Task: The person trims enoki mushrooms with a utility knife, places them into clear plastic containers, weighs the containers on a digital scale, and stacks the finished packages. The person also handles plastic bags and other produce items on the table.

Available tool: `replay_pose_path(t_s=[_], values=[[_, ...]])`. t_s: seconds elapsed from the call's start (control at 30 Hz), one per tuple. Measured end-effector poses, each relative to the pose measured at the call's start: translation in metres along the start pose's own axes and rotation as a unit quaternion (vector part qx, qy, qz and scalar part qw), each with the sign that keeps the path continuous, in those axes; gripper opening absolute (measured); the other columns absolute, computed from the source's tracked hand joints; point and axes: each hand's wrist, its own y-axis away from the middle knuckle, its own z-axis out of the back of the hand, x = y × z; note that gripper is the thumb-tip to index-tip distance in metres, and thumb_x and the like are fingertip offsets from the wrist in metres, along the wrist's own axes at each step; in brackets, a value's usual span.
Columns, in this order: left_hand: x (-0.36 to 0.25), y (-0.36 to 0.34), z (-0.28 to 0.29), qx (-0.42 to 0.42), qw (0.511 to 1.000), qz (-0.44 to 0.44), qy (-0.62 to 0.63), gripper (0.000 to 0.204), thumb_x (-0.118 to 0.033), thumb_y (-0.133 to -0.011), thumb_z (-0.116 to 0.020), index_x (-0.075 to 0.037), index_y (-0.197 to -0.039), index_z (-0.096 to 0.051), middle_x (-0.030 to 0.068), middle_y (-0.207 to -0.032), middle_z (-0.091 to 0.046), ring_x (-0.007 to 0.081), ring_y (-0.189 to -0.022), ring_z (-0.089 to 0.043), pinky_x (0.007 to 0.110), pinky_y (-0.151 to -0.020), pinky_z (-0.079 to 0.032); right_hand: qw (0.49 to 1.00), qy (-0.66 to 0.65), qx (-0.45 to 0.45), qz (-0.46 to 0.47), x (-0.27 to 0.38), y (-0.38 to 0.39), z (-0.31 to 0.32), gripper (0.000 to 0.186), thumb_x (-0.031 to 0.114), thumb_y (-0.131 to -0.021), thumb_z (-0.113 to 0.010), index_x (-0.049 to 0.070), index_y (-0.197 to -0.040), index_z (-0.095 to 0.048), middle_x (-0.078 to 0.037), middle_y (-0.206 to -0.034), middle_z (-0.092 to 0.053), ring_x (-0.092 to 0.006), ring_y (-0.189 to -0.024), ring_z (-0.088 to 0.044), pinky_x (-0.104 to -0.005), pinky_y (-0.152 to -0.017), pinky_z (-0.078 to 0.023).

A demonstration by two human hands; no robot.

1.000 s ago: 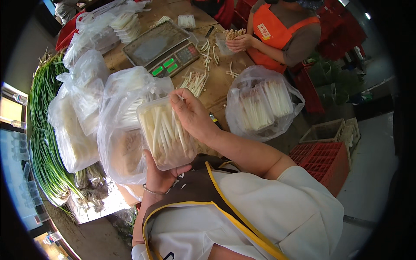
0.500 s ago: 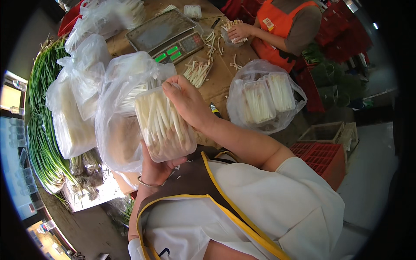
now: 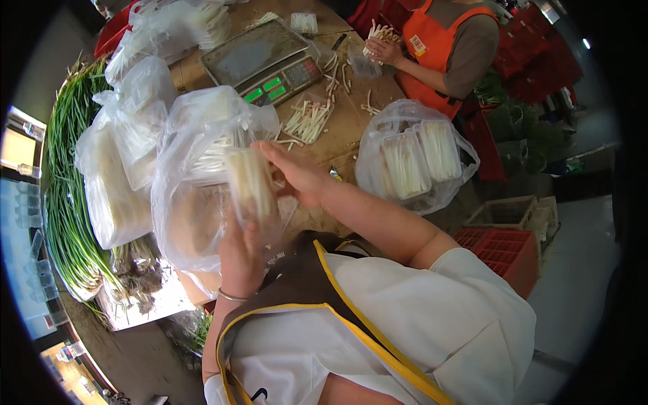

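A clear plastic pack of long white stalks point(image 3: 248, 185), blurred and turned narrower to me, is between my hands. My left hand point(image 3: 241, 251) grips its lower part, thumb on the near face. My right hand point(image 3: 297, 177) is closed on its upper right, fingers reaching to the top edge. Just behind and left of the pack lies an open translucent bag point(image 3: 192, 216) with more white stalks inside. Right of my right hand sits another bag point(image 3: 373, 147) holding packs of white stalks point(image 3: 439, 152).
A weighing scale point(image 3: 253, 54) and loose cut stalks point(image 3: 307, 125) lie on the table. Long green stalks point(image 3: 74, 202) and stuffed bags point(image 3: 115, 189) line the left. A co-worker in an orange apron point(image 3: 439, 61) holds stalks at upper right. Red crates point(image 3: 499, 260) stand lower right.
The pack has turned from facing me broadly to a narrower view and moved slightly toward the left bag. My right hand has lowered a little. The co-worker's hands have shifted.
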Motion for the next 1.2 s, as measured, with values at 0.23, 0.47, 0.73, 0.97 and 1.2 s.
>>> replay_pose_path(t_s=[0.23,0.47,0.73,0.97,1.2], values=[[-0.024,-0.025,0.012,-0.025,0.928,-0.209,-0.308,0.072,-0.04,-0.085,-0.071,0.002,-0.137,-0.044,0.0252,-0.129,-0.055,0.0434,-0.103,-0.061,0.044,-0.086,-0.051,0.979,-0.134,0.143,-0.06,-0.039,0.006,0.015,0.061,0.059,-0.098,-0.044,0.012,-0.136,-0.051,-0.006,-0.124,-0.062,-0.0159,-0.108,-0.061,-0.0347,-0.093,-0.051],[-0.008,-0.094,-0.011,-0.024,0.983,-0.146,-0.11,0.026,-0.025,-0.084,-0.072,-0.002,-0.095,-0.068,0.0152,-0.088,-0.067,0.0306,-0.074,-0.065,0.039,-0.069,-0.052,0.945,-0.214,0.214,-0.123,-0.064,-0.008,0.012,0.063,0.064,-0.096,-0.041,0.012,-0.13,-0.054,-0.005,-0.122,-0.064,-0.0155,-0.102,-0.065,-0.0352,-0.088,-0.056],[-0.023,-0.093,-0.03,-0.111,0.957,-0.224,-0.147,0.021,-0.021,-0.076,-0.077,-0.005,-0.081,-0.066,0.0116,-0.079,-0.064,0.0291,-0.073,-0.062,0.037,-0.067,-0.05,0.918,-0.253,0.253,-0.171,-0.047,-0.003,0.03,0.068,0.066,-0.097,-0.034,0.014,-0.139,-0.047,-0.007,-0.134,-0.057,-0.0172,-0.117,-0.058,-0.0377,-0.102,-0.047],[-0.033,-0.085,-0.023,-0.147,0.942,-0.241,-0.181,0.024,-0.015,-0.069,-0.08,-0.008,-0.072,-0.058,0.0082,-0.071,-0.057,0.0273,-0.069,-0.056,0.038,-0.064,-0.045,0.949,-0.156,0.248,-0.116,-0.025,0.009,0.013,0.072,0.067,-0.098,-0.026,0.013,-0.142,-0.042,-0.003,-0.141,-0.045,-0.0122,-0.127,-0.044,-0.0312,-0.105,-0.039],[-0.031,-0.08,-0.038,-0.157,0.954,-0.227,-0.114,0.026,-0.005,-0.075,-0.075,-0.005,-0.067,-0.051,0.0051,-0.065,-0.05,0.0177,-0.06,-0.049,0.03,-0.058,-0.04,0.982,-0.057,0.174,-0.047,-0.051,0.011,0.02,0.07,0.062,-0.101,-0.026,0.009,-0.143,-0.043,-0.008,-0.134,-0.054,-0.0169,-0.119,-0.055,-0.0327,-0.1,-0.044]])
